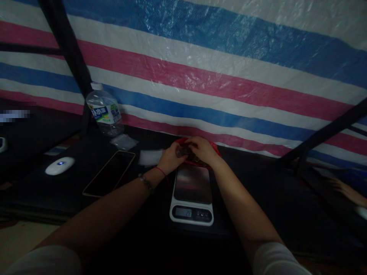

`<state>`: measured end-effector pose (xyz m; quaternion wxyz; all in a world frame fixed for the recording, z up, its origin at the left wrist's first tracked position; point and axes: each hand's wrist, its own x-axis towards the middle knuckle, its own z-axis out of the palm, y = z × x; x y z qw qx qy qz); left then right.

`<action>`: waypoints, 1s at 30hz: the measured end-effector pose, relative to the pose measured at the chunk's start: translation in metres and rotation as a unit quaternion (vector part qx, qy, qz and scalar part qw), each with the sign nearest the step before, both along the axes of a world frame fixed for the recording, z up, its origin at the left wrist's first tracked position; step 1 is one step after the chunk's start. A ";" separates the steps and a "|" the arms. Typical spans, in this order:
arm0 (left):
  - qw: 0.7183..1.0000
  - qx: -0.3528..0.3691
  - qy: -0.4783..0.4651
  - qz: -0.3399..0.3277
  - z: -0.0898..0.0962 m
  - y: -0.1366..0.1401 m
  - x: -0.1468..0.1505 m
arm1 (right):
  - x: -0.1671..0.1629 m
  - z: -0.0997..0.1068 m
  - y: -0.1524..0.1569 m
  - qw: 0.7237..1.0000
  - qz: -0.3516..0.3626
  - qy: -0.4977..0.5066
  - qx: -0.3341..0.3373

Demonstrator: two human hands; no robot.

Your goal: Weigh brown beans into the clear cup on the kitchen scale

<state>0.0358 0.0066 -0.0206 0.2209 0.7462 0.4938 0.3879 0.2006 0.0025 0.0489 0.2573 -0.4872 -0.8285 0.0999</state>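
Observation:
Both my hands reach over a red tray (215, 149) of small dark pieces just beyond a white kitchen scale (192, 194). My left hand (169, 158) curls around some of the dark pieces at the tray's left side. My right hand (203, 149) lies over the tray with fingers bent down onto the pieces; what it grips is hidden. The scale's steel platform bears nothing, and its display is lit.
A phone (109, 173) lies face up left of the scale, beside a white oval device (59, 165) with a blue light. A water bottle (105, 110) and small clear bags (124, 141) stand by the striped tarp wall. Another person's hand (348, 191) shows at far right.

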 end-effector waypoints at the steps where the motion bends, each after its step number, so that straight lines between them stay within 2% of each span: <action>1: 1.000 -0.001 -0.003 0.001 0.000 0.000 0.000 | 0.000 0.000 0.000 1.000 0.014 -0.005 -0.010; 4: 1.000 -0.007 -0.005 0.009 0.000 0.000 0.000 | 0.001 -0.001 0.001 0.999 0.031 -0.019 -0.026; 8: 1.000 -0.004 -0.018 -0.003 0.000 0.001 0.000 | 0.001 -0.003 0.003 1.000 0.013 -0.002 0.011; 13: 1.000 -0.006 -0.015 -0.001 0.001 0.000 -0.001 | 0.000 -0.002 0.002 0.999 0.033 -0.001 -0.014; 21: 1.000 0.004 -0.019 -0.003 0.000 0.001 -0.002 | 0.007 -0.010 0.009 0.997 -0.057 0.020 0.040; 27: 0.996 0.044 -0.064 0.033 0.003 0.003 -0.006 | 0.015 -0.026 0.017 0.994 -0.065 -0.062 -0.054; 30: 0.994 0.061 -0.080 0.040 0.004 0.004 -0.008 | 0.015 -0.026 0.017 0.989 -0.075 -0.101 -0.077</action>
